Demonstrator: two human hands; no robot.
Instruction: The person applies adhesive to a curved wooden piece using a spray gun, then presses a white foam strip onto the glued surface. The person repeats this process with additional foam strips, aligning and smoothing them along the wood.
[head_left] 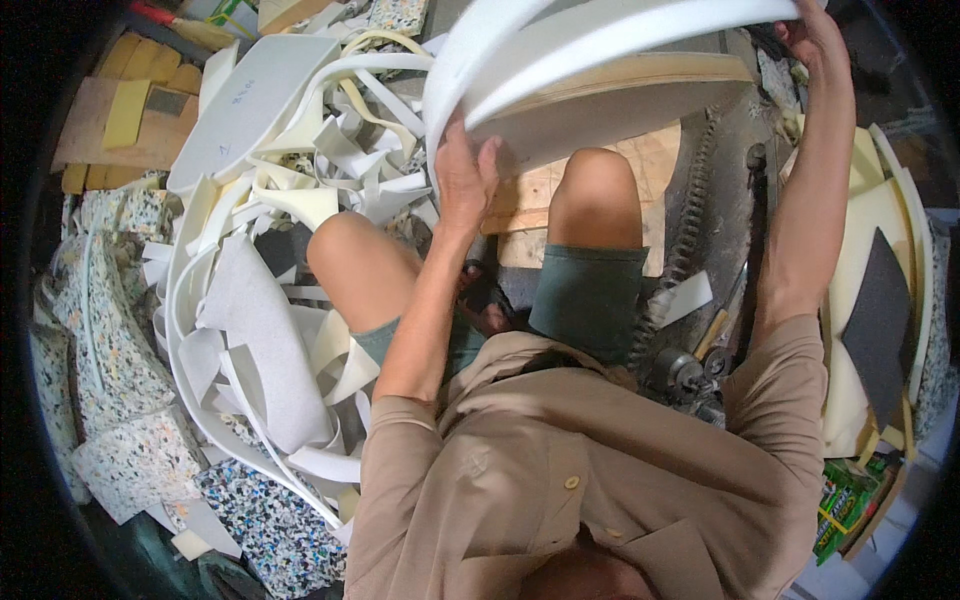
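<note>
Tan shirt (590,500) foremost in the head view, curved white foam strips (620,45) arch beside a thick grey panel (600,110), left hand (468,180) gripping their left bend, right hand (810,38) closed on the right end. Firm, wide-set, even grips should keep them from twisting.

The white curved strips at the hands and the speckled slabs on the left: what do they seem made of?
White strips: probably foam, smooth and matte, judging by their thick, bending bands, though flexible plastic is possible. Speckled slabs: likely bonded foam scraps, matte and rough, as the multicoloured flecks suggest.
</note>
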